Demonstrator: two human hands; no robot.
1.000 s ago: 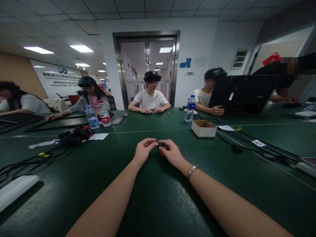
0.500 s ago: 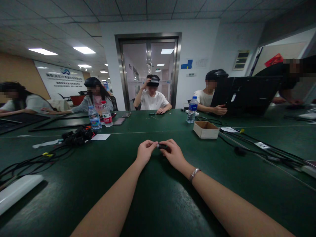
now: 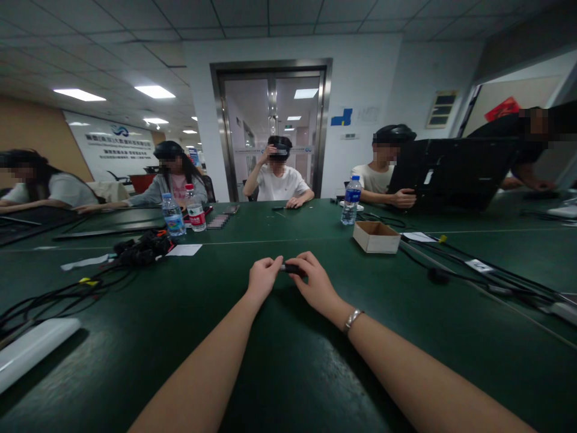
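A small black rod with a silver end (image 3: pixel 294 269), its exact kind too small to make out, is held level just above the green table between my two hands. My left hand (image 3: pixel 262 281) pinches the silver end at the left between thumb and fingers. From the other side, my right hand (image 3: pixel 316 284) has its thumb and fingers closed around the black part, which they partly cover. A silver bracelet (image 3: pixel 353 322) circles my right wrist.
An open cardboard box (image 3: pixel 376 242) and a water bottle (image 3: pixel 350 201) stand ahead to the right. Black cables (image 3: pixel 491 276) run along the right. Two bottles (image 3: pixel 195 210), a black cable bundle (image 3: pixel 142 248) and a white object (image 3: pixel 38 349) are leftward. Several people sit across the green table (image 3: pixel 279 361).
Both my hands have shifted slightly left with the rod, still gripping it from both ends. At the far left, a person's dark flat panel has dropped lower.
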